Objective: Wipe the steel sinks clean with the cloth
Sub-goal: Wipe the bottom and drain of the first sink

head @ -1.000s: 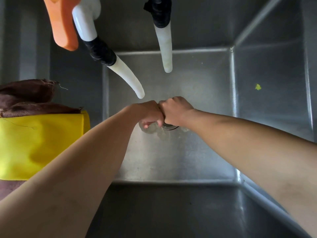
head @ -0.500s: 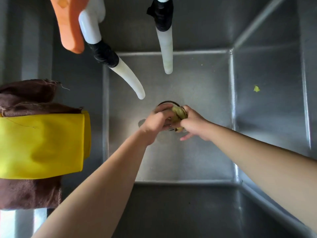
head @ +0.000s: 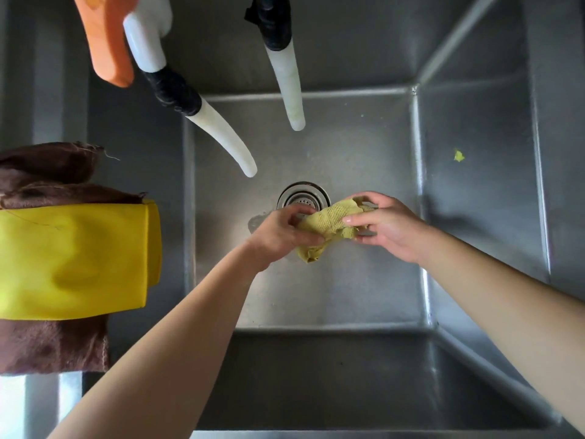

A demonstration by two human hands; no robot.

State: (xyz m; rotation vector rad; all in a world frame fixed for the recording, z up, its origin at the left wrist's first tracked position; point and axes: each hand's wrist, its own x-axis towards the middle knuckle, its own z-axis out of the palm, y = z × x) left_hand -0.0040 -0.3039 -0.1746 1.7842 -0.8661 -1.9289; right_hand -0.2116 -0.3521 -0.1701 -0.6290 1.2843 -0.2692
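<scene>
I look straight down into a deep steel sink (head: 332,296). A small crumpled yellow-green mesh cloth (head: 329,221) is stretched between both hands just above the sink floor, right below the round drain strainer (head: 304,196). My left hand (head: 278,231) pinches its left end and my right hand (head: 384,228) grips its right end. A loose corner of the cloth hangs down under the left hand. A small green scrap (head: 458,155) sticks to the right sink wall.
Two white hose spouts (head: 228,144) (head: 289,90) with black collars hang over the back of the basin, beside an orange handle (head: 106,39). On the left rim lie a yellow rubber sheet (head: 72,258) and a brown towel (head: 47,172).
My hands were pressed together as fists over the drain. They have drawn back toward me and apart, pulling the cloth open between them and uncovering the strainer.
</scene>
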